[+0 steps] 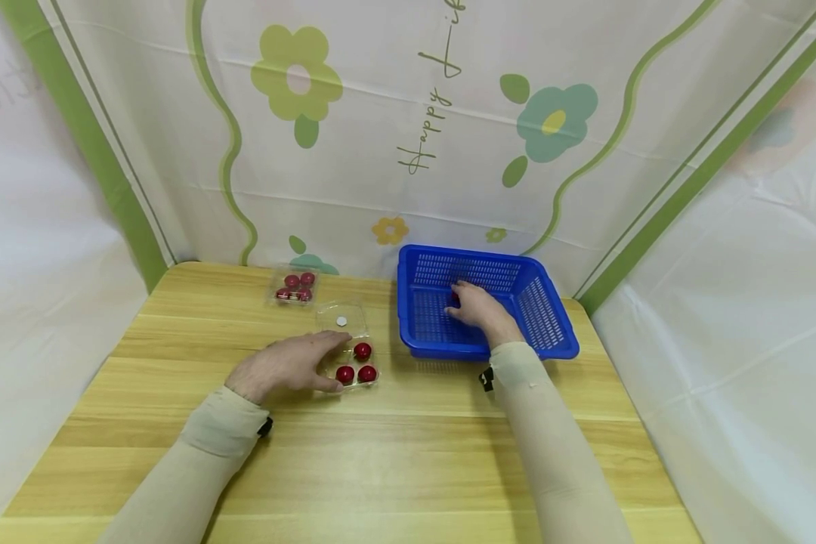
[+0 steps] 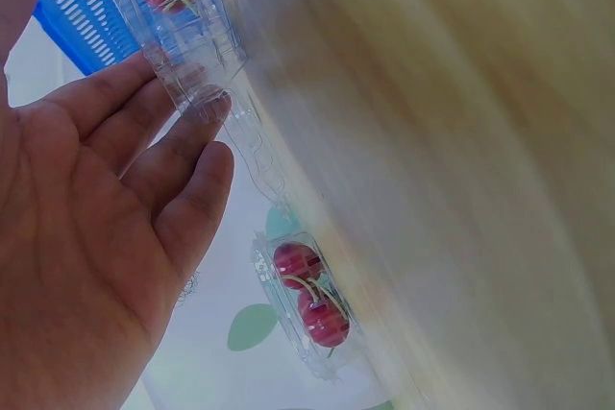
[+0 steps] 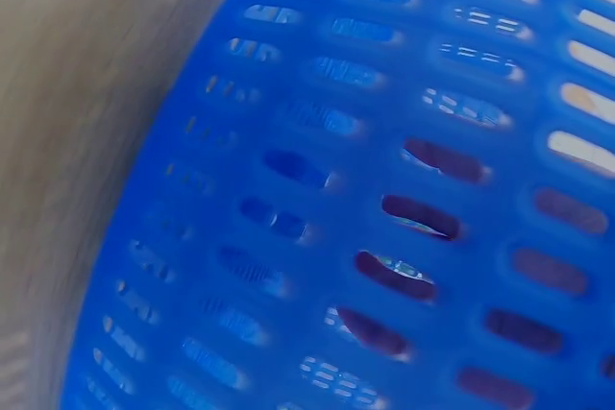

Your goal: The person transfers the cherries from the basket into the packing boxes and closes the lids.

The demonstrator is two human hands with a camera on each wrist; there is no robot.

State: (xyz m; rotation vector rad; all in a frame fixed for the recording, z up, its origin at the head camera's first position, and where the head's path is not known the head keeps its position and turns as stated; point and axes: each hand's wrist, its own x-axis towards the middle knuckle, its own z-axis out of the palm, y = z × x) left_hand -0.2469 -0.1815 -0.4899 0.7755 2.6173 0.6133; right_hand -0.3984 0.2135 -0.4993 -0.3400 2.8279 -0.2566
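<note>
An opened clear plastic box lies mid-table with three red cherries in it. My left hand is at its left side, fingers fairly straight and thumb at the near corner; in the left wrist view the fingertips touch the clear plastic. My right hand reaches down inside the blue basket. Between its thumb and fingers shows a dark red cherry, partly covered. In the right wrist view the basket wall hides the hand, with dark red showing through slots.
A second clear box holding several cherries stands at the table's back left. The opened lid, bearing a white round spot, lies behind the near box. A printed curtain hangs along the table's back edge.
</note>
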